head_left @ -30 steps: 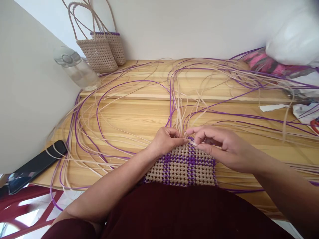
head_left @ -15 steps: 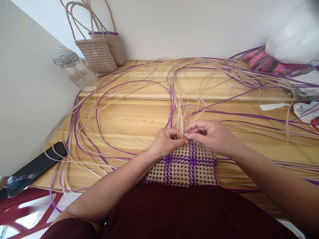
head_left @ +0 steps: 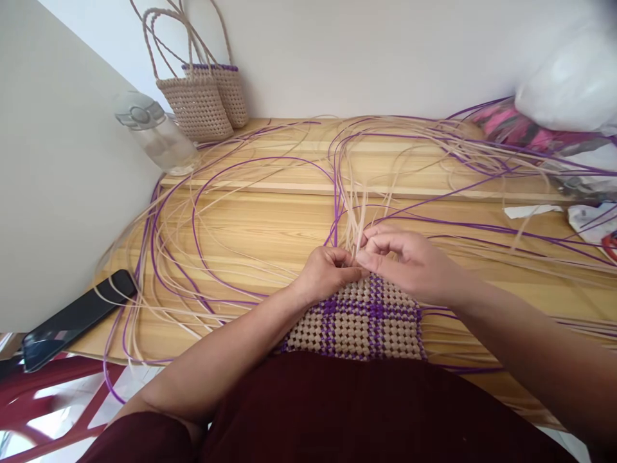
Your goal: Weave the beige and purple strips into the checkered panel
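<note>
A woven panel (head_left: 357,325) in beige with purple bands lies at the table's front edge, its lower end hidden by the dark red shirt. My left hand (head_left: 328,273) is closed at the panel's far edge, thumb and fingers pinching the weave where the strands come out. Close beside it, my right hand (head_left: 398,260) pinches a beige strand (head_left: 361,222) between thumb and forefinger. Loose beige and purple strands rise from that edge and fan out to both sides. The exact spot between the fingertips is partly hidden.
Two finished woven bags (head_left: 197,106) with long handles lean on the wall, beside a clear water bottle (head_left: 159,138). A black phone (head_left: 80,318) rests at the table's left edge. White plastic bag (head_left: 569,90) and red-handled scissors (head_left: 610,244) are at the right. Long strands cover much of the wooden table (head_left: 270,222).
My right hand has shifted slightly, its fingers now on an upright beige strand. The left hand keeps its pinch. The whole view has moved a little, so things appear farther right.
</note>
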A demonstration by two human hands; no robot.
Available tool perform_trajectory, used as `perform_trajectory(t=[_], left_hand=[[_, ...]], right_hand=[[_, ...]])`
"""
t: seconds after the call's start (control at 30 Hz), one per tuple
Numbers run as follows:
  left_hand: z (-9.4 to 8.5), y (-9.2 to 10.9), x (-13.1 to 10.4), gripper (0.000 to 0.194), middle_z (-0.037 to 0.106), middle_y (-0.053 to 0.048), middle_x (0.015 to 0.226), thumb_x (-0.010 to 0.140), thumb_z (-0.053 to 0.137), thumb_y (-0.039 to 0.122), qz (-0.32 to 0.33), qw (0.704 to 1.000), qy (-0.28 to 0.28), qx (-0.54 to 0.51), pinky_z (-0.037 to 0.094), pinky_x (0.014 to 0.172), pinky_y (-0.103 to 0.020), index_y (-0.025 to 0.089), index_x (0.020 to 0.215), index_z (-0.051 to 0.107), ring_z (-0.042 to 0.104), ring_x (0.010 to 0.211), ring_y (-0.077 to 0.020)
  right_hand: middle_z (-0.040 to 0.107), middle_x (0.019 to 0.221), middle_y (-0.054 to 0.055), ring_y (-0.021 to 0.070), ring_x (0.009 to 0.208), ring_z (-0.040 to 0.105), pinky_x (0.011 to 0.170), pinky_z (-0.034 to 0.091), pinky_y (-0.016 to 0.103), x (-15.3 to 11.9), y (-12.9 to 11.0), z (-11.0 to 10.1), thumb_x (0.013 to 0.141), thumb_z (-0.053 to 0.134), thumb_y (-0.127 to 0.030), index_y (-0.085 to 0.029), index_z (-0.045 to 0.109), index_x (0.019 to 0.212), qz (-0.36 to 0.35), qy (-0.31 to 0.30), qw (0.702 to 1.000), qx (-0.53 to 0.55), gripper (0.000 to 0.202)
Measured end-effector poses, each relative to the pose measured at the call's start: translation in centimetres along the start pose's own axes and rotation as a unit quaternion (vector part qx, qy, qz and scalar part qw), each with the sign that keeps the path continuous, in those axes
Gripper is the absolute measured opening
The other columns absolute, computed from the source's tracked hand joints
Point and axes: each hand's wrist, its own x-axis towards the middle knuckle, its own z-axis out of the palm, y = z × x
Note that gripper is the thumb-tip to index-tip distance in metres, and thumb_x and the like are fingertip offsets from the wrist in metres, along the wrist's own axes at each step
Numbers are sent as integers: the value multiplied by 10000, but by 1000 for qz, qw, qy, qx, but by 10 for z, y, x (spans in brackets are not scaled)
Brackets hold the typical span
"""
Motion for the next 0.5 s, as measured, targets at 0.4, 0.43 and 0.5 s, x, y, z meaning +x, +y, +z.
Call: perform_trajectory(t=[0.4, 0.43, 0.5], left_hand=[[1, -1, 1, 361, 432, 58, 496, 676, 771, 378, 21, 999, 9, 24, 258, 495, -223, 142, 533, 540, 334, 490, -50], [1, -1, 1, 353, 446, 54, 504, 676, 770, 384, 20, 999, 9, 25, 265, 495, -222, 141, 542, 550, 345, 494, -53], [1, -1, 1, 337, 484, 43, 528, 676, 765, 398, 16, 1000, 8, 24, 282, 499, -222, 138, 568, 578, 373, 504, -60]], right_hand=[[681, 938, 31, 173, 851, 640, 742, 426, 372, 41, -36, -91, 830, 653, -287, -209, 627, 938, -6, 180, 921, -346, 136], [683, 864, 36, 134, 737, 631, 672, 409, 348, 44, -34, -90, 857, 635, -381, -177, 635, 1018, 68, 182, 939, -285, 259], [688, 800, 58, 93, 624, 610, 590, 383, 303, 48, -31, -85, 895, 534, -537, -100, 621, 1133, 168, 135, 972, -98, 505]])
